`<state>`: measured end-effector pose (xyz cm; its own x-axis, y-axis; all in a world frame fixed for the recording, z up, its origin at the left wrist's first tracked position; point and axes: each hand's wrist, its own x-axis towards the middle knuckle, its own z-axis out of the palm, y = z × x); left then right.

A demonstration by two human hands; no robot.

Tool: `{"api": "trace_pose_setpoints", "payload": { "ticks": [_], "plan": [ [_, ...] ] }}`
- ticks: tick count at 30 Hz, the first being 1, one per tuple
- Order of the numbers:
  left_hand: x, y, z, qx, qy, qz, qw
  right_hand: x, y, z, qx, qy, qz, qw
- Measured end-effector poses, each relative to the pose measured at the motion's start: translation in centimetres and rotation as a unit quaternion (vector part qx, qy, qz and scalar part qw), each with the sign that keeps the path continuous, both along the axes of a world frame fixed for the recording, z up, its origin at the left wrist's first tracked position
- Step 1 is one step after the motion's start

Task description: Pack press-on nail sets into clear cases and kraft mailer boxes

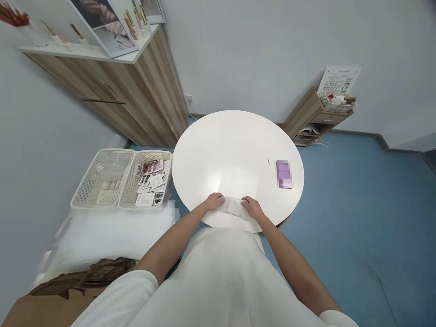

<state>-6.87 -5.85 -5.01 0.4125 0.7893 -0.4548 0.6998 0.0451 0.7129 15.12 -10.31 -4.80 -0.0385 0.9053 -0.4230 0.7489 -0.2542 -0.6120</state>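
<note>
My left hand (215, 201) is closed on the left end of a thin white folded sheet (235, 206) at the near edge of the round white table (235, 136). At its right end, my right hand (251, 207) pinches the same sheet between thumb and fingers. The folded part forms a narrow band between both hands. A pale flat area stretches beyond it on the tabletop; whether that is more of the sheet or glare I cannot tell. Its exact material is unclear.
A purple pack (284, 174), partly pixelated, lies at the table's right. Left of the table are a white basket of cards (126, 193) and another basket (80, 186), beside white sheets (119, 231) and a cardboard box (51, 309). A wooden cabinet (156, 86) stands behind.
</note>
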Motion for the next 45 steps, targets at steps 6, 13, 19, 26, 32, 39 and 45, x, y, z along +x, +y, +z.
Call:
{"api": "trace_pose_setpoints", "payload": {
  "ticks": [6,13,19,26,32,39,45],
  "plan": [
    [-0.5,-0.1,-0.4,-0.012,0.062,0.036,0.997,-0.5,-0.4,-0.5,-0.017,-0.037,-0.036,0.999],
    [-0.1,-0.7,-0.2,0.025,0.149,0.061,0.987,-1.0,-1.3,-0.3,0.017,-0.111,-0.057,0.992],
    [0.6,-2.0,1.0,0.241,0.129,-0.038,0.961,-0.4,-2.5,0.9,0.169,-0.177,-0.031,0.969],
    [2.5,-2.8,0.2,0.255,0.073,-0.262,0.928,-1.5,-3.6,0.5,0.132,-0.131,0.174,0.967],
    [3.1,-3.0,0.8,0.222,0.084,-0.239,0.942,-1.7,-3.9,0.3,0.119,-0.118,0.165,0.972],
    [2.9,-3.8,2.2,0.13,0.069,-0.223,0.964,-0.7,-4.6,2.3,0.023,-0.025,0.151,0.988],
    [2.7,-2.9,2.5,0.115,0.048,-0.151,0.981,0.3,-2.2,2.8,-0.006,0.04,0.105,0.994]
  ]
}}
